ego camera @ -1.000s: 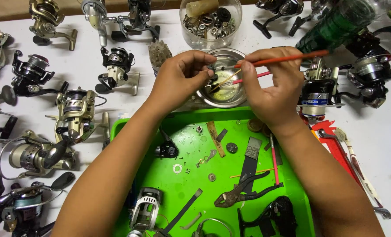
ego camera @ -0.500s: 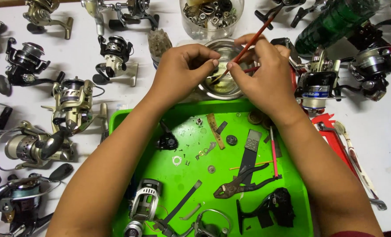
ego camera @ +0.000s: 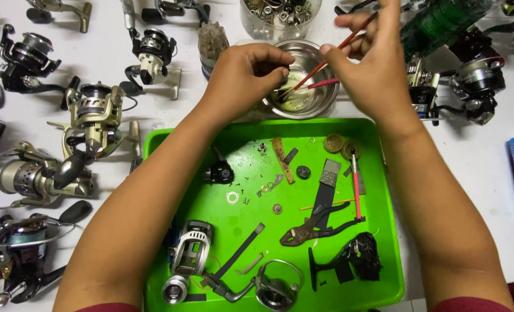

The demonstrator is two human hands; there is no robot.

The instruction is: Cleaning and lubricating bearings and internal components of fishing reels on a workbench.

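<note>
Right hand (ego camera: 378, 75) pinches a thin red stick (ego camera: 326, 55), like a small brush handle, between its fingers. The stick is long and slanted. Its top end points up to the far right, and its low end points down to the near left, into a round shiny metal bowl (ego camera: 326, 104). Left hand (ego camera: 245, 72) is curled over the left edge of the bowl, with its fingertips pressed together on something small that I cannot make out. A second short red stick (ego camera: 321, 84) lies across the bowl.

Just near the bowl sits a bright green plastic tray (ego camera: 384, 231) with dark rusty pliers (ego camera: 312, 228), small washers and fishing reel parts in it. Far from the bowl stands a clear round jar of metal bits (ego camera: 280, 14). Many fishing reels (ego camera: 95, 115) lie on the white table (ego camera: 482, 173) to the left.
</note>
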